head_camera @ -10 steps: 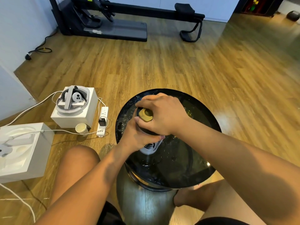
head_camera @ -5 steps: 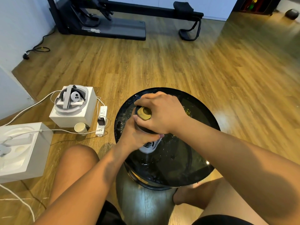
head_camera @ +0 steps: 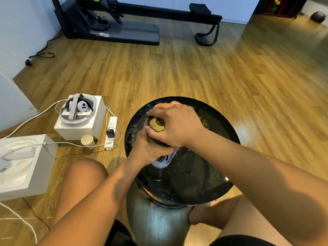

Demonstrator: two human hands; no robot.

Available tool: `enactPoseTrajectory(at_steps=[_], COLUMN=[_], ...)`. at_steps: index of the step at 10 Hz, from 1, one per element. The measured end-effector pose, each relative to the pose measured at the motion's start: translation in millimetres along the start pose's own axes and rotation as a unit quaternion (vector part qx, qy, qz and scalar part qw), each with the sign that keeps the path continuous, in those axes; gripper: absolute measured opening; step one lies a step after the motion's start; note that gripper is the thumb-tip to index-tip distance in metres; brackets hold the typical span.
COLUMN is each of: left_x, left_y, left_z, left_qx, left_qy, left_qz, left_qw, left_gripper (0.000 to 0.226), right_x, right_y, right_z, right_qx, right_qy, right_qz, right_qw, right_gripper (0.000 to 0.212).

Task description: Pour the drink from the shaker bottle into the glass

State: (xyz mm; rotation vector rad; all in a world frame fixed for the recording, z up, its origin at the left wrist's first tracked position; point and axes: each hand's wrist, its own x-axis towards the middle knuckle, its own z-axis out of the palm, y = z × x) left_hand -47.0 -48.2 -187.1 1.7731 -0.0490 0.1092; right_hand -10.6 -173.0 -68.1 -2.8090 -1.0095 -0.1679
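On shaker bottle (head_camera: 164,159), right grip (head_camera: 177,126) unchanged

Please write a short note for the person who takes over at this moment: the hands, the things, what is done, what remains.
Left hand grips the shaker bottle by its body, on the black table.
Right hand grips the lid; the yellow cap looks closed.
The glass is mostly hidden behind the right hand.
Done: bottle held. Left: open it, pour into the glass.
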Motion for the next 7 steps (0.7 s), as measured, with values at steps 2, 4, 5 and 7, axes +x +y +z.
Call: enactPoseTrajectory(at_steps=[2, 4, 5, 7], left_x=[-0.6, -6.4, -7.6, -17.1], left_y=[-0.1, 8.5, 19.4, 47.5], left_z=[0.9, -2.5, -6.2, -41.5], left_qx=[-0.028, -0.044, -0.068, -0.075], left_qy=[-0.015, -0.035, -0.069, -0.087], left_qz=[-0.023, -0.070, -0.097, -0.123], left_qw=[0.999, 0.996, 0.991, 0.986], left_gripper=[0.074, 0.083, 0.112, 0.139], right_x=[-0.1, 1.0, 4.6, 2.2], right_y=[1.9, 4.6, 5.4, 7.8], right_z=[-2.6, -10.0, -15.7, -38.9], right_qx=[-0.011, -0.024, -0.045, 0.105], right_qy=[-0.018, -0.060, -0.095, -0.148], right_qz=[-0.020, -0.035, -0.034, 0.003], right_qw=[1.000, 0.997, 0.994, 0.983], right_gripper=[0.057, 0.068, 0.076, 0.098])
